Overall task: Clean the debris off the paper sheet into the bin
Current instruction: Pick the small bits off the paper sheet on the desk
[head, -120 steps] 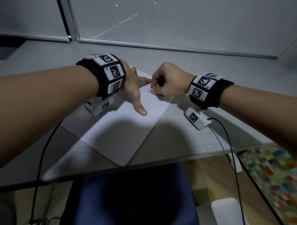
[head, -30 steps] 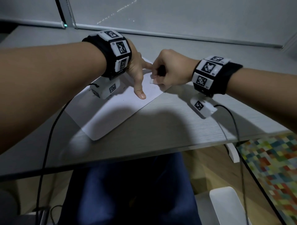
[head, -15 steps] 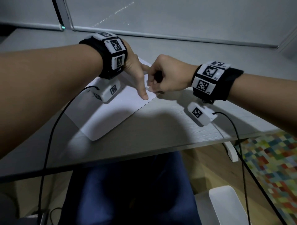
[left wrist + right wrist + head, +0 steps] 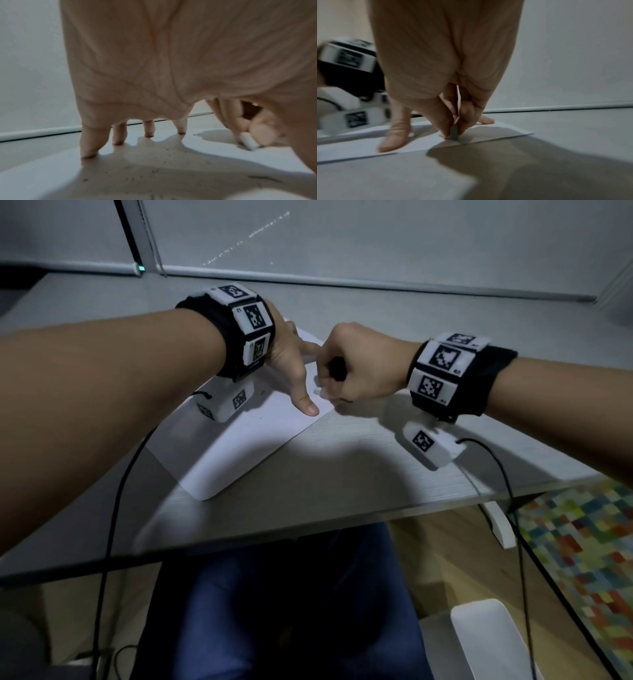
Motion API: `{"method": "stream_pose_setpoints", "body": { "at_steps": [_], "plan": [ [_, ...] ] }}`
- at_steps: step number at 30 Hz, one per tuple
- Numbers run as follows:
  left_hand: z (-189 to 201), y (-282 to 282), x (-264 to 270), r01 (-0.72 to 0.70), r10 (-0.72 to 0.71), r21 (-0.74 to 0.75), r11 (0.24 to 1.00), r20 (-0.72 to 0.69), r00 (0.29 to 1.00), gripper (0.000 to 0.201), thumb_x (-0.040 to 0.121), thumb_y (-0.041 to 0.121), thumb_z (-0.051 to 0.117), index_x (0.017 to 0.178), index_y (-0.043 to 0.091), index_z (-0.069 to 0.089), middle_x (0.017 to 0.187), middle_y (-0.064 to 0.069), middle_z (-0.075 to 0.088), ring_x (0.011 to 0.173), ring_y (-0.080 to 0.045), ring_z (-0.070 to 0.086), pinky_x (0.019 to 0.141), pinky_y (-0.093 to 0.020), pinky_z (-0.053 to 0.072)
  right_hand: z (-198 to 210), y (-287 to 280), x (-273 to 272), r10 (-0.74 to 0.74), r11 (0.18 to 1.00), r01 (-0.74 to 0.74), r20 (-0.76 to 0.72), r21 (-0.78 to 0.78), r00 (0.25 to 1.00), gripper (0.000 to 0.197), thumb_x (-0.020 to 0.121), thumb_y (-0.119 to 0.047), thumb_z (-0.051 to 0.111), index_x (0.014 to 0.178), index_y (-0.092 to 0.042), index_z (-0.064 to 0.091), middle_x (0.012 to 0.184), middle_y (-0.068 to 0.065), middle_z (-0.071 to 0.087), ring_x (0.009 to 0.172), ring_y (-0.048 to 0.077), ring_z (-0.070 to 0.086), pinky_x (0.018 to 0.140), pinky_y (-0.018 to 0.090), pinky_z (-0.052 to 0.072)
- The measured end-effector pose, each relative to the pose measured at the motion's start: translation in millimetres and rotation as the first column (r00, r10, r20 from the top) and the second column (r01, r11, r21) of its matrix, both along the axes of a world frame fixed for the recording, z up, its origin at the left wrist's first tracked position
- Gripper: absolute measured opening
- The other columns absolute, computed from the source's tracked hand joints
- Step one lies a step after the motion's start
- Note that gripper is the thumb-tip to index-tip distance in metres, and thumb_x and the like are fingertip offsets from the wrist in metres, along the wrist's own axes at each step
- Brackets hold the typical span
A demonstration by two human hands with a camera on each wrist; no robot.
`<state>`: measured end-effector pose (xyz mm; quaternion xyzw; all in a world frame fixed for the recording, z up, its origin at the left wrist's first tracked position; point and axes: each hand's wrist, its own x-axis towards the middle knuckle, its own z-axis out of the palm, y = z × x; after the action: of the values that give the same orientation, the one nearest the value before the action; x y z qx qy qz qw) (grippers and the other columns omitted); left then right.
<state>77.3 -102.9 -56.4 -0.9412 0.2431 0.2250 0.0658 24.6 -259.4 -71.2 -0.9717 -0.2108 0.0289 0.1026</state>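
A white paper sheet point(image 4: 239, 446) lies on the grey desk point(image 4: 342, 474). My left hand point(image 4: 294, 371) presses it flat with spread straight fingers point(image 4: 89, 148), thumb near the sheet's right edge. Small dark debris specks point(image 4: 154, 170) dot the paper under that palm. My right hand point(image 4: 349, 374) pinches a small white eraser point(image 4: 248, 140) and holds its end on the paper near the right edge, right beside the left thumb; the right wrist view shows the eraser point(image 4: 454, 133) upright between thumb and finger. A white bin point(image 4: 489, 642) stands on the floor at lower right.
Cables point(image 4: 113, 508) hang from both wrist cameras past the desk's front edge. My blue-clad legs point(image 4: 291, 611) sit under the desk. A colourful checkered mat point(image 4: 582, 559) covers the floor at right. A window blind rail point(image 4: 342, 282) runs along the desk's far side.
The paper sheet now lies further from the desk's front edge than four seconds ago. Both hands stay together at the sheet's right edge, the right hand shifting slightly with the eraser.
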Motion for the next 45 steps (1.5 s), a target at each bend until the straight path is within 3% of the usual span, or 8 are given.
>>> {"method": "stream_pose_setpoints", "body": {
  "at_steps": [7, 11, 17, 23, 31, 36, 41, 45],
  "plan": [
    [3, 1, -2, -0.01, 0.01, -0.001, 1.0, -0.01, 1.0, 0.136, 0.048, 0.081, 0.084, 0.162, 0.059, 0.011, 0.161, -0.005, 0.024, 0.153, -0.035, 0.025, 0.107, -0.05, 0.04, -1, -2, 9, -0.094, 0.995, 0.093, 0.047, 0.023, 0.994, 0.014, 0.082, -0.019, 0.074, 0.07, -0.013, 0.072, 0.058, -0.009, 0.063, 0.049, -0.001, 0.056, 0.058, 0.022, 0.046],
    [0, 2, -2, 0.019, -0.022, -0.047, 0.999, -0.063, 0.998, 0.083, 0.054, 0.076, 0.088, 0.126, 0.063, 0.049, 0.127, 0.021, 0.047, 0.148, -0.022, 0.026, 0.108, -0.031, 0.028, -1, 13, -5, 0.015, 0.999, -0.015, -0.007, 0.028, 1.0, 0.014, 0.08, -0.011, 0.074, 0.068, -0.009, 0.069, 0.054, -0.008, 0.06, 0.048, 0.001, 0.055, 0.051, 0.009, 0.038],
    [6, 3, -9, 0.014, -0.014, 0.011, 1.0, 0.002, 1.0, 0.123, 0.067, 0.075, 0.077, 0.166, 0.049, 0.009, 0.17, 0.0, 0.016, 0.158, -0.028, 0.015, 0.12, -0.046, 0.026, 3, 8, 23, -0.138, 0.99, 0.139, 0.047, -0.019, 0.989, 0.008, 0.08, -0.019, 0.075, 0.075, -0.013, 0.077, 0.068, 0.0, 0.073, 0.064, 0.018, 0.066, 0.072, 0.035, 0.063],
    [6, 1, -13, 0.052, -0.061, -0.098, 0.994, -0.085, 0.995, 0.044, 0.091, 0.044, 0.077, 0.127, 0.047, 0.053, 0.125, 0.021, 0.035, 0.128, 0.002, 0.018, 0.094, -0.02, 0.016, -1, 17, -1, 0.009, 1.0, -0.008, -0.022, 0.021, 1.0, 0.019, 0.08, -0.011, 0.073, 0.065, -0.012, 0.062, 0.053, -0.008, 0.057, 0.046, 0.002, 0.054, 0.05, 0.011, 0.038],
    [9, 3, -11, 0.063, -0.063, 0.004, 0.998, -0.025, 0.998, 0.108, 0.078, 0.068, 0.077, 0.166, 0.046, 0.018, 0.166, 0.011, 0.021, 0.157, -0.024, 0.017, 0.111, -0.038, 0.028, 3, 12, 16, -0.122, 0.992, 0.123, 0.058, -0.02, 0.991, 0.009, 0.078, -0.016, 0.075, 0.07, -0.015, 0.073, 0.065, -0.002, 0.071, 0.059, 0.013, 0.064, 0.066, 0.034, 0.061],
    [3, 2, -2, 0.154, -0.154, -0.028, 0.988, -0.034, 0.987, 0.029, 0.086, 0.059, 0.076, 0.101, 0.053, 0.052, 0.103, 0.046, 0.046, 0.128, -0.003, 0.028, 0.102, -0.024, 0.017, -3, 17, -3, 0.013, 0.998, -0.013, -0.006, 0.067, 1.0, 0.019, 0.081, -0.01, 0.075, 0.066, -0.01, 0.063, 0.052, -0.009, 0.051, 0.046, 0.002, 0.05, 0.047, 0.012, 0.035],
    [-2, 23, 8, 0.121, -0.119, -0.05, 0.991, 0.034, 0.992, 0.137, 0.054, 0.093, 0.075, 0.163, 0.055, 0.002, 0.172, 0.006, 0.016, 0.156, -0.029, 0.028, 0.116, -0.048, 0.032, -1, 2, 1, -0.036, 0.996, 0.04, -0.053, 0.082, 0.998, 0.005, 0.084, -0.014, 0.076, 0.083, -0.01, 0.079, 0.07, -0.003, 0.073, 0.055, 0.0, 0.059, 0.059, 0.01, 0.044],
    [4, 58, 6, 0.138, -0.125, -0.191, 0.972, 0.08, 0.989, 0.134, 0.055, 0.1, 0.066, 0.164, 0.053, 0.004, 0.173, 0.008, 0.012, 0.16, -0.029, 0.016, 0.125, -0.062, 0.021, 13, -16, 6, -0.094, 0.992, 0.096, -0.025, 0.083, 0.995, 0.007, 0.087, -0.012, 0.071, 0.09, -0.013, 0.078, 0.077, 0.003, 0.076, 0.063, 0.01, 0.063, 0.063, 0.022, 0.051]
  ]
}}
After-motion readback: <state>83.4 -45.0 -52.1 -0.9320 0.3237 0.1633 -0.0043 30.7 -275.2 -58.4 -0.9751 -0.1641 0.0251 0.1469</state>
